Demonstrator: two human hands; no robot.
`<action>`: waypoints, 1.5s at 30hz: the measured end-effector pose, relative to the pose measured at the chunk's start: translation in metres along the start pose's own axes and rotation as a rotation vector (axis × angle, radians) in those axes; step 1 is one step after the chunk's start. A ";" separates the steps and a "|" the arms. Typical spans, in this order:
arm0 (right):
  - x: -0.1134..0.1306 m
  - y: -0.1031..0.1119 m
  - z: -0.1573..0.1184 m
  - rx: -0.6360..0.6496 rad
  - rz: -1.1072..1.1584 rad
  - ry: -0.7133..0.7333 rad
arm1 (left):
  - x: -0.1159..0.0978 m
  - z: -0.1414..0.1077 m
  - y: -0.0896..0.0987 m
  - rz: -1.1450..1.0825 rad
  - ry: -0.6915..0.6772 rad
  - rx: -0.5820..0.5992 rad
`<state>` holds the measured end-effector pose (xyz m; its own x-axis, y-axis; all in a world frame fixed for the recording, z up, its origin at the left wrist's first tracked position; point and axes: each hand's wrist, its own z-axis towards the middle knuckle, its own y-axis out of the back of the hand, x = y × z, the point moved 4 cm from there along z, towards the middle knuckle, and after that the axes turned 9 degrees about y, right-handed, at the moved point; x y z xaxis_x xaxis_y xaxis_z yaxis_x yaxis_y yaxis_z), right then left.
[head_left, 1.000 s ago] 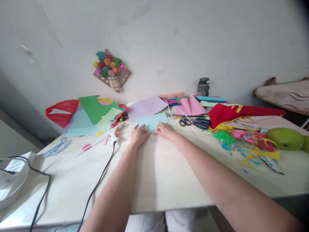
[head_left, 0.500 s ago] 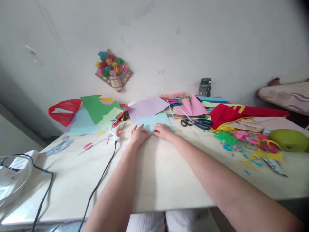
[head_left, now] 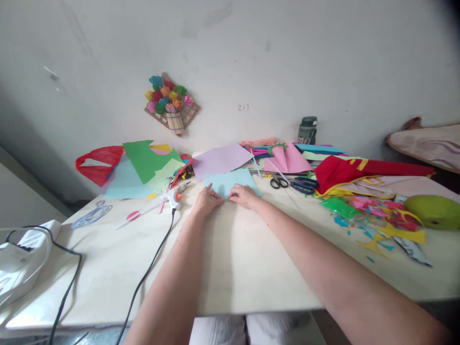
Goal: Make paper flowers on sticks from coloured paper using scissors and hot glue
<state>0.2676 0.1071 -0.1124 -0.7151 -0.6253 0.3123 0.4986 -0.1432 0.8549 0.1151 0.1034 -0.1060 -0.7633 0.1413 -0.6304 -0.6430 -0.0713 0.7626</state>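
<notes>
One left hand (head_left: 207, 200), fingers apart, beside a right hand (head_left: 245, 196) clamped on light-blue paper (head_left: 226, 179).

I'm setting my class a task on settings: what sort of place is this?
Likely a craft workspace, though whether at home or school I can't tell. The table holds a glue gun, black-handled scissors and, in the middle, light blue paper.

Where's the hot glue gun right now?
In the head view, the hot glue gun lies on the table just left of the left hand, with the pale green paper beyond it.
</notes>
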 end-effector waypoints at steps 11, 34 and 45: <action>-0.002 -0.001 0.002 0.042 0.047 -0.043 | -0.001 0.002 -0.003 0.093 -0.018 0.014; 0.009 -0.003 0.000 0.018 -0.070 0.078 | 0.003 -0.013 0.030 0.339 -0.096 -0.040; 0.016 -0.003 0.009 0.041 -0.108 0.044 | 0.012 -0.011 0.034 0.304 0.104 -0.014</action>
<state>0.2503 0.1045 -0.1066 -0.7409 -0.6411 0.1999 0.3990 -0.1807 0.8990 0.0837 0.0918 -0.0895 -0.9226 0.0099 -0.3856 -0.3843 -0.1080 0.9168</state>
